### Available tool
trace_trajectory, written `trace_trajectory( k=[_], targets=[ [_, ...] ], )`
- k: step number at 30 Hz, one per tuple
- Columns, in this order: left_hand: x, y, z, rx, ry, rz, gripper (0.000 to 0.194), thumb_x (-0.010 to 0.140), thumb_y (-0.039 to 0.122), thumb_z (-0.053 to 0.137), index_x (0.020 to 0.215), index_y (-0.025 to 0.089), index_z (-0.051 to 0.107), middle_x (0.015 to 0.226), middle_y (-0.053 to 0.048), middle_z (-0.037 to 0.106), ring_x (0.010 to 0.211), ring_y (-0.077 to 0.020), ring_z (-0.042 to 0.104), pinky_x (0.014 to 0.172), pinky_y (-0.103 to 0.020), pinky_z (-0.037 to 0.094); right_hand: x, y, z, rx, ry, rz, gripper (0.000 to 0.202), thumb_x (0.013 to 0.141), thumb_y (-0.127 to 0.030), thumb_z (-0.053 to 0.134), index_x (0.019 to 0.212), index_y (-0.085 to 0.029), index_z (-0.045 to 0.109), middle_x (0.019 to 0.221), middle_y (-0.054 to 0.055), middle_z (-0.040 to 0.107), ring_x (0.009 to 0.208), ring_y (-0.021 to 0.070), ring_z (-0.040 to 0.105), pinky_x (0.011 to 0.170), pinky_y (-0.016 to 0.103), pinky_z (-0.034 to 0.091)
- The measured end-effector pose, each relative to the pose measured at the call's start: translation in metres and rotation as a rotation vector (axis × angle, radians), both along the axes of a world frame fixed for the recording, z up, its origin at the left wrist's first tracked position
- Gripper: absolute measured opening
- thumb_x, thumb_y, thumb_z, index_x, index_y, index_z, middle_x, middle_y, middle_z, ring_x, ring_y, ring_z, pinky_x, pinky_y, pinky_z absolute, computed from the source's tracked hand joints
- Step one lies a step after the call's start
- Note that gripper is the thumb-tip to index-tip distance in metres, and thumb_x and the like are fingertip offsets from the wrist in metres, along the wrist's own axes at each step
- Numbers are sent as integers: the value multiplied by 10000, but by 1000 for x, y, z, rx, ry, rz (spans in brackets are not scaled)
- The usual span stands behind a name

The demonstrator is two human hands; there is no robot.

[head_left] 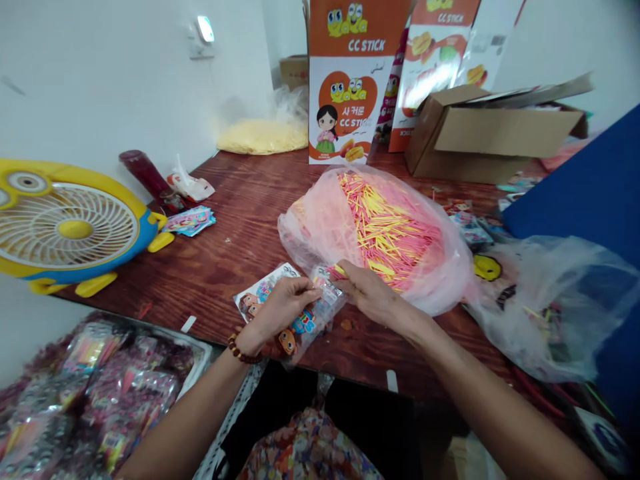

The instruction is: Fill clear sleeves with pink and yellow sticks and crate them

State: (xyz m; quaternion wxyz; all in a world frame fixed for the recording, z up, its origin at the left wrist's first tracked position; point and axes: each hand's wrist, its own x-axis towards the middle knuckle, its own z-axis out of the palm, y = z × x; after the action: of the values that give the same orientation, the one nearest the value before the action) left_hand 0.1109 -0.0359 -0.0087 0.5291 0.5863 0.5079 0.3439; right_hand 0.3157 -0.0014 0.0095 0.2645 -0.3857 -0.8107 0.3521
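Observation:
Over the front of the table, my left hand (284,304) pinches a small clear printed packet (316,318) near its top edge. At the packet's mouth, my right hand (369,289) is closed on a few pink and yellow sticks (338,271); their far ends are partly hidden by the packet. Another flat printed packet (267,285) lies under and left of my left hand. Just beyond my hands sits a large translucent plastic bag (320,230), opened to show a heap of thin pink and yellow sticks (393,233).
A yellow fan (75,230) stands at left, near loose printed cards (193,219). Below the table edge, a crate (200,360) holds filled packets (95,347). Printed cartons (345,87) and a brown box (480,137) stand behind. A clear bag (565,300) lies at right.

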Motion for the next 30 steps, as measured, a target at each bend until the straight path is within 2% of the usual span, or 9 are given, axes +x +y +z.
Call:
trace_trajectory(
  k=[3, 7, 9, 12, 14, 18, 23, 27, 30],
  targets=[
    [1, -3, -5, 63, -5, -3, 330, 841, 424, 609, 662, 149, 582, 588, 42, 460, 551, -86, 377, 531, -225, 290, 3, 0, 1, -139, 237, -97, 192, 933, -355, 521, 798, -223, 487, 709, -26, 590, 636, 133, 535, 615, 271, 387],
    [2, -6, -10, 160, 20, -21, 328, 888, 418, 573, 701, 150, 606, 636, 23, 511, 617, -106, 438, 586, -229, 339, -3, -4, 9, -267, 792, -290, 135, 903, -361, 553, 935, -230, 545, 729, -30, 619, 646, 143, 597, 689, 314, 480],
    [4, -7, -11, 187, 33, -22, 327, 898, 415, 562, 710, 152, 614, 658, 13, 536, 641, -116, 459, 603, -231, 357, -12, -8, 14, -293, 980, -315, 130, 892, -355, 568, 954, -243, 543, 724, -34, 622, 675, 155, 621, 723, 337, 504],
    [8, -7, -12, 213, 32, -13, 325, 904, 413, 554, 719, 154, 624, 661, 11, 534, 647, -119, 454, 606, -230, 358, -26, -14, 17, -296, 1107, -315, 127, 883, -357, 581, 935, -256, 524, 724, -32, 630, 756, 175, 654, 786, 369, 523],
    [11, -7, -12, 214, 18, -4, 326, 903, 412, 555, 718, 155, 631, 658, 13, 527, 645, -118, 445, 604, -229, 355, -33, -17, 14, -283, 1098, -338, 144, 892, -385, 565, 947, -266, 504, 748, -26, 648, 820, 189, 671, 818, 384, 526],
    [15, -8, -10, 186, -30, 25, 340, 896, 436, 560, 715, 158, 638, 659, 13, 538, 636, -119, 448, 601, -228, 361, -36, -23, 1, -281, 889, -388, 196, 934, -460, 474, 972, -270, 503, 884, 18, 705, 952, 220, 686, 845, 394, 527],
    [17, -8, -9, 185, -74, 71, 288, 872, 415, 590, 761, 162, 671, 689, 9, 582, 656, -125, 481, 622, -226, 386, -26, -29, -12, -288, 718, -340, 244, 930, -459, 481, 996, -243, 575, 1100, 64, 724, 1126, 239, 638, 964, 409, 487],
    [19, -6, -10, 171, -115, 79, 252, 867, 389, 609, 798, 160, 688, 732, 7, 620, 691, -126, 515, 669, -226, 412, -18, -28, -9, -362, 670, -249, 229, 901, -371, 563, 1081, -239, 608, 1275, 66, 669, 1209, 226, 595, 1053, 404, 438],
    [20, -4, -11, 147, -160, 79, 245, 866, 381, 618, 821, 156, 702, 762, 3, 638, 705, -125, 526, 676, -227, 419, -15, -26, -3, -327, 696, -237, 367, 922, -354, 562, 1275, -272, 510, 1362, 66, 611, 1237, 205, 583, 1086, 414, 419]
  ],
)
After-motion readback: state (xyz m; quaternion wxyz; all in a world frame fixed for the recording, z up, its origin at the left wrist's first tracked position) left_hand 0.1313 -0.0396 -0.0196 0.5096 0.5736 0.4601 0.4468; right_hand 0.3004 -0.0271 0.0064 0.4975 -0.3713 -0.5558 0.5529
